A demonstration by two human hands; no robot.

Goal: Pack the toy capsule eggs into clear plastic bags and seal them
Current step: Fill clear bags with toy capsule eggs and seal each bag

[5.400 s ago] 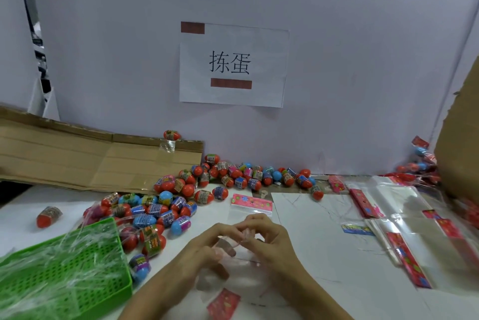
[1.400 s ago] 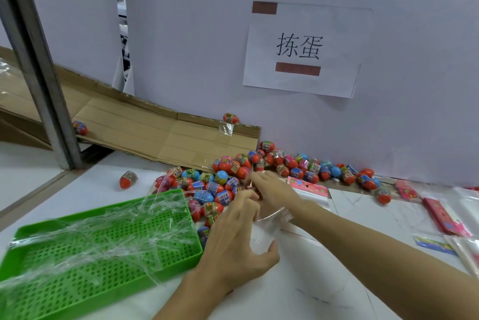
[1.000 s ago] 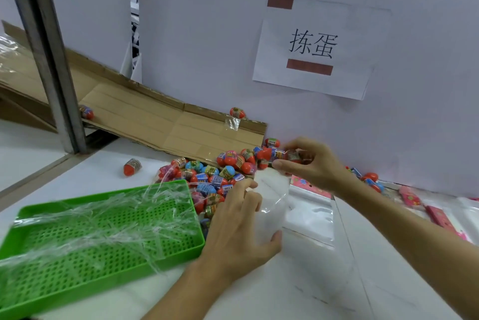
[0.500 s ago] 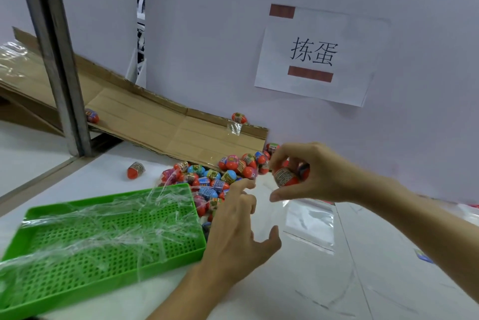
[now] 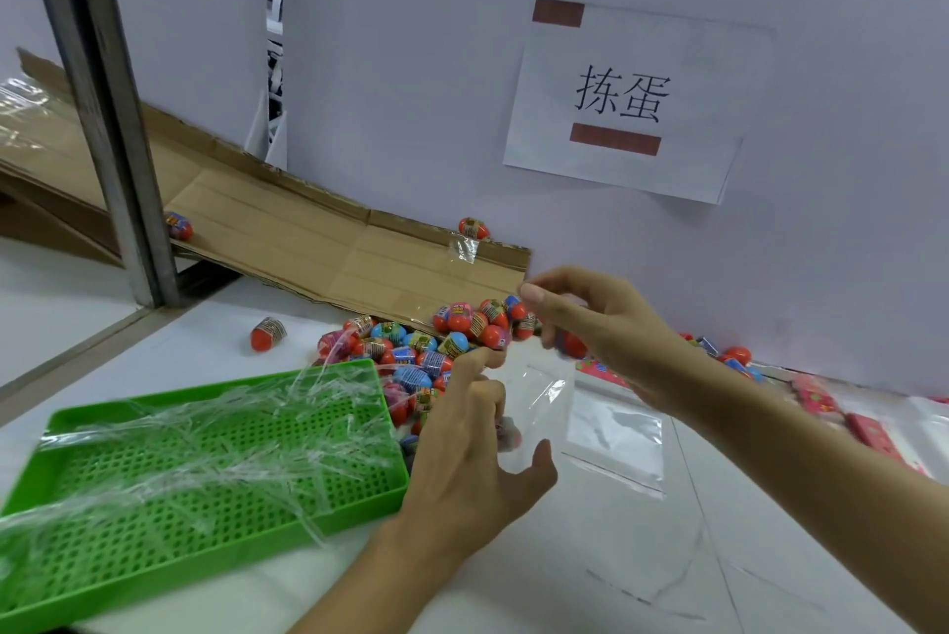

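A pile of orange, blue and pink capsule eggs [image 5: 436, 346] lies on the white table against the cardboard. My left hand [image 5: 477, 453] pinches a clear plastic bag [image 5: 539, 392] by its edge and holds it upright with its mouth up. A blurred reddish egg [image 5: 508, 430] shows inside the bag, behind my fingers. My right hand [image 5: 606, 330] hovers just above the bag's mouth, thumb stretched out, its fingers curled over an orange egg [image 5: 571, 345].
A green perforated tray [image 5: 205, 459] strewn with clear plastic strips sits at the left. Flattened cardboard [image 5: 308, 243] slopes down to the pile, beside a metal post [image 5: 102, 109]. One egg [image 5: 267, 333] lies apart. Flat clear bags [image 5: 616, 433] with pink headers [image 5: 816, 397] lie at the right.
My right hand took eggs from the pile and brought them over the bag that my left hand lifted open. One egg now shows inside the bag.
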